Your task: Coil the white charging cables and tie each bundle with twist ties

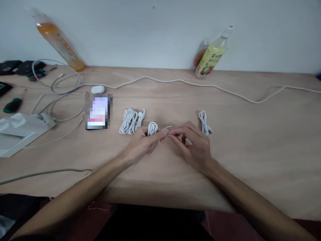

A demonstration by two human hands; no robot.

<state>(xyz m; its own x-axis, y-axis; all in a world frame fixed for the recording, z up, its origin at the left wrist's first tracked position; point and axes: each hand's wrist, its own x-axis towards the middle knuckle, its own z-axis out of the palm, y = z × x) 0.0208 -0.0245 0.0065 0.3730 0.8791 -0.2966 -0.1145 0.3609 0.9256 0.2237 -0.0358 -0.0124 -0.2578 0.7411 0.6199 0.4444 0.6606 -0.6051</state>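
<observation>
My left hand (142,142) is closed round a small coiled white cable (152,128), whose loops stick up above my fingers. My right hand (193,144) meets it at the middle of the wooden table (250,150), fingers pinched on a thin white tie (167,128) at the coil. To the left lies a pile of coiled white cables (130,121). Another coiled white cable (204,122) lies just right of my right hand.
A phone (97,111) and a white earbud case (97,89) lie left of centre. Two drink bottles (59,42) (212,55) lean on the wall. A long white cord (175,81) crosses the table. A screwdriver (12,104), loose cords and white packaging (17,129) are at left.
</observation>
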